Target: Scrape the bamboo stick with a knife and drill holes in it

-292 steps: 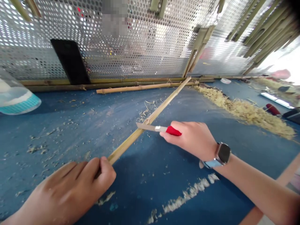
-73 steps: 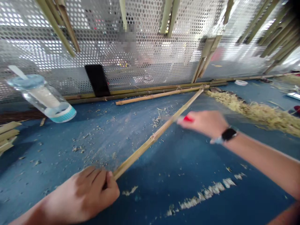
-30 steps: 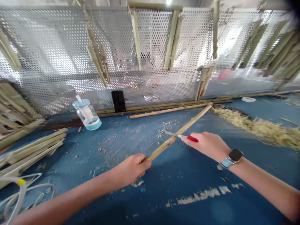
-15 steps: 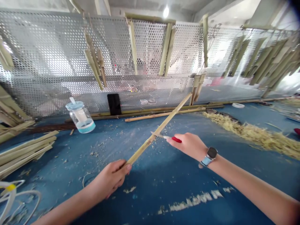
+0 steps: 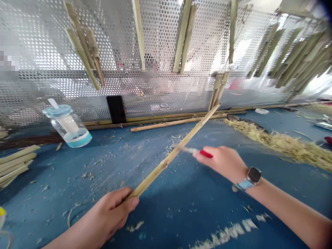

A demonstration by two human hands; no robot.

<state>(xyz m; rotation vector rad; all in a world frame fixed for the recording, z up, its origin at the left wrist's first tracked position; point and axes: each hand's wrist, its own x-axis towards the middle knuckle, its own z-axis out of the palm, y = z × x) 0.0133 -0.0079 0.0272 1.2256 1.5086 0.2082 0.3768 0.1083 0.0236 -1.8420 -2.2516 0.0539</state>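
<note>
My left hand (image 5: 114, 212) is wrapped round the near end of a bamboo strip (image 5: 153, 175), which slants up and away to the right over the blue table. In my right hand (image 5: 220, 160) is a knife (image 5: 206, 153) with a red handle; its blurred blade meets the right edge of the strip beyond the node. The far end of the strip reaches near the short bamboo pieces (image 5: 219, 88) at the mesh wall. Thin shavings (image 5: 169, 148) lie around the strip where the blade touches it. A watch with a light blue band sits on my right wrist.
A lidded clear jar (image 5: 68, 126) and a black phone (image 5: 116, 109) stand at the back left. Bamboo poles (image 5: 166, 123) lie along the perforated metal wall (image 5: 160, 41), where split bamboo hangs. A heap of shavings (image 5: 282, 145) lies right; cut strips (image 5: 18, 160) lie left.
The knife has slid farther along the strip, away from my left hand, with my right hand. The view has tilted down and come closer, and a curl of shavings shows beside the strip.
</note>
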